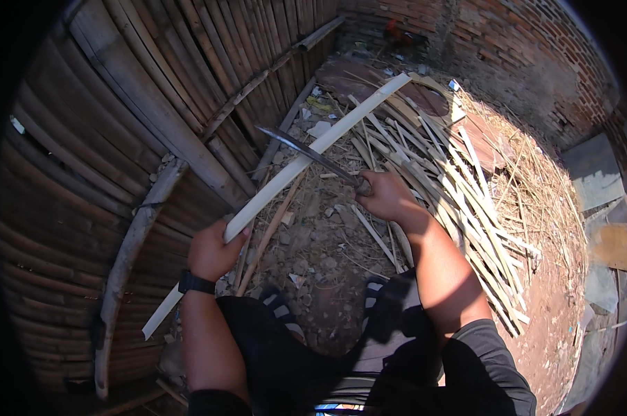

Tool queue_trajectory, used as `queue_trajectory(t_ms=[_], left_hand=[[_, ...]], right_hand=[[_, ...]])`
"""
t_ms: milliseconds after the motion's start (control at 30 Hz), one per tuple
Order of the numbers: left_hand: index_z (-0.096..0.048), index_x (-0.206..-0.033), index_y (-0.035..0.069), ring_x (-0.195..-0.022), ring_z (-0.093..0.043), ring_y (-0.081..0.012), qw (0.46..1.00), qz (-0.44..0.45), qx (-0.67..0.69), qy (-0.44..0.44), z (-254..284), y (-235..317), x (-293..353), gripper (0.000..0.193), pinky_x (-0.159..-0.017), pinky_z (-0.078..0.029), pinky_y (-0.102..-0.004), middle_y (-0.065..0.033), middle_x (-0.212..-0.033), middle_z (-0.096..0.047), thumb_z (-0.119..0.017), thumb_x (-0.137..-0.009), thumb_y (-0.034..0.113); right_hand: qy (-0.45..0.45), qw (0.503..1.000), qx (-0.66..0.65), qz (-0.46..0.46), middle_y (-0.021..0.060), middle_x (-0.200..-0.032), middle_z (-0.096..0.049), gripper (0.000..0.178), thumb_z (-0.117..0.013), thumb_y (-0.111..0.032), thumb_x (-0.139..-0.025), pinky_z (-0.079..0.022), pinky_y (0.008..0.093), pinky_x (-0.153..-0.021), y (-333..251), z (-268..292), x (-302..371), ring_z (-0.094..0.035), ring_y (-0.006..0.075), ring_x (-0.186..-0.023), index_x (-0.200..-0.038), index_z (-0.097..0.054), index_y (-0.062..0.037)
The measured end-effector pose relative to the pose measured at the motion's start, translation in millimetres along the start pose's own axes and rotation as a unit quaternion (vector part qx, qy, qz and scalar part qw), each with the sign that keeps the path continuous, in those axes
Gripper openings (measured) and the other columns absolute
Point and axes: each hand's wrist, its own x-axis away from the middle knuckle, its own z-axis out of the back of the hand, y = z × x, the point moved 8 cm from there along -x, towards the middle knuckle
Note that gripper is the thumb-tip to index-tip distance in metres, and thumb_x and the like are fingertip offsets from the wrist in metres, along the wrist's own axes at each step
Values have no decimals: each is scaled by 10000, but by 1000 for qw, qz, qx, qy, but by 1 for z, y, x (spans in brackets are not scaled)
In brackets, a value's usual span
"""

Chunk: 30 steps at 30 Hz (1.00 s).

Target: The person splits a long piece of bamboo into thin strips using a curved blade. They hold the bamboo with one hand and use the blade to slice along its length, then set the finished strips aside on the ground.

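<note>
My left hand (215, 248), with a dark watch on its wrist, is closed around a long pale strip of split bamboo (279, 182). The strip slants from beside my left forearm up toward the far right. In my right hand (388, 196) is the handle of a long-bladed knife (313, 154), gripped with closed fingers. Its blade points to the far left and crosses over the strip near the middle; whether the edge touches it I cannot tell. To the right of my right hand lies a loose pile of bamboo strips (459, 201).
A bamboo wall (57, 173) with pole braces (136, 256) stands close on my left. A brick wall (521, 55) closes the far side, with a rooster (400, 35) in front of it. My sandalled feet (282, 312) rest on rubble-strewn ground. Grey sheets (594, 173) lean at the right.
</note>
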Motion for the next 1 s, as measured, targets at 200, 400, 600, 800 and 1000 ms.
queue_trajectory(t_ms=[200,400,600,800,1000], left_hand=[[-718,-927,30,-790,-684,-455,999,-8,-23,31,9,6,3,369,-671,-523,-505,-238,-794,-687,-789,-879,389],[-710,-905,33,-798,-681,-460,998,3,-56,33,9,9,0,362,-670,-524,-511,-238,-796,-688,-807,-863,379],[-701,-899,30,-791,-680,-459,999,-10,-38,23,4,14,0,370,-665,-522,-512,-241,-793,-685,-814,-857,380],[-700,-902,24,-774,-679,-457,997,-18,-56,40,9,11,1,374,-659,-521,-510,-240,-778,-679,-818,-858,376],[-733,-948,62,-791,-707,-427,999,2,-39,10,3,8,0,391,-686,-548,-507,-220,-803,-708,-802,-863,437]], right_hand=[[-43,999,-28,-12,220,-964,-733,417,-788,-310,-874,-542,466,-865,0,4,3,-706,388,-949,-1193,-691,-60],[7,999,-36,-40,243,-1017,-732,423,-782,-319,-879,-538,486,-891,10,8,6,-693,424,-1011,-1208,-698,-67],[-35,996,32,75,229,-921,-740,506,-809,-308,-857,-552,453,-831,-9,-8,5,-725,381,-884,-1268,-677,-44],[59,991,-90,-83,238,-997,-739,434,-789,-296,-878,-549,440,-850,30,18,2,-714,380,-964,-1196,-690,-19],[-44,994,61,76,226,-905,-729,419,-803,-278,-873,-544,432,-804,-26,2,10,-720,344,-858,-1179,-681,-20]])
